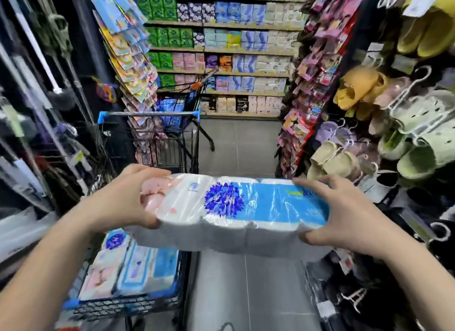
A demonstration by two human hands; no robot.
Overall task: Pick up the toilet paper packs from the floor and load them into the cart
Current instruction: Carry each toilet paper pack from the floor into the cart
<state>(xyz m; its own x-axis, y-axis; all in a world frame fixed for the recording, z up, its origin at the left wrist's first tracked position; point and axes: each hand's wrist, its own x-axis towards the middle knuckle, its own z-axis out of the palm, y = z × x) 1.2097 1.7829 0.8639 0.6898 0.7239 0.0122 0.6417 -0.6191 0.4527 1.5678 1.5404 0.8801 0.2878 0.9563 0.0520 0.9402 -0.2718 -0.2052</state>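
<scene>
The left hand (128,197) and the right hand (337,212) hold one pack (236,207) up in the air. The pack sits between them, and each hand grips one end with bent fingers. It is above the floor (246,281), by the right edge of the cart (128,306). Other packs (138,264) lie in the cart.

Slippers (357,89) hanging right; stocked shelves (246,49) behind; colourful packets (128,59) left.
</scene>
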